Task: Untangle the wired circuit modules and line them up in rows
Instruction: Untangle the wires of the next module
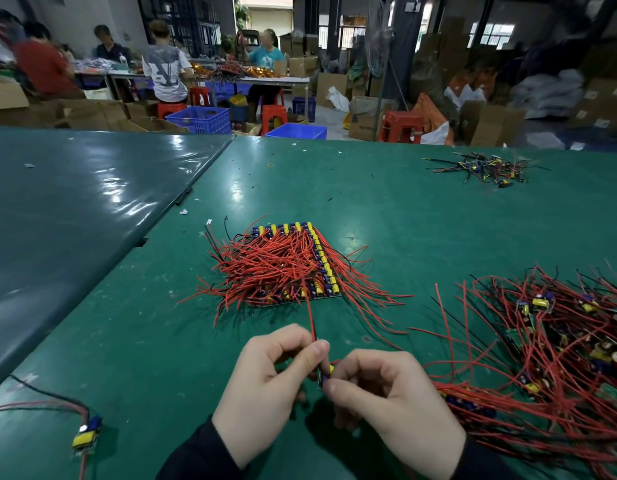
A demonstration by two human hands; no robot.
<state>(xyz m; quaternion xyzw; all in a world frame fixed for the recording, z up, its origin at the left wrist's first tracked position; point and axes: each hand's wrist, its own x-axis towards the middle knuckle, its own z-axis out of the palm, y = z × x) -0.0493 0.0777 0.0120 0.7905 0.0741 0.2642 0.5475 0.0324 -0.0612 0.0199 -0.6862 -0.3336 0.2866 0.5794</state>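
Fingers of the left hand (270, 379) and right hand (386, 400) pinch one small circuit module with a yellow part (326, 374) between them, just above the green desk (386, 209), its red wire (311, 318) trailing up toward the finished block. That square block of lined-up modules under red leads (289, 263) suggests real progress, yet a large tangled heap of red-wired modules (549, 348) waits at right, a smaller dark-wired tangle (487, 168) lies far off, and one stray module (87, 434) sits at left.

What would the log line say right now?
left hand: pinches module | right hand: pinches module | arranged block: ahead | tangled pile: right
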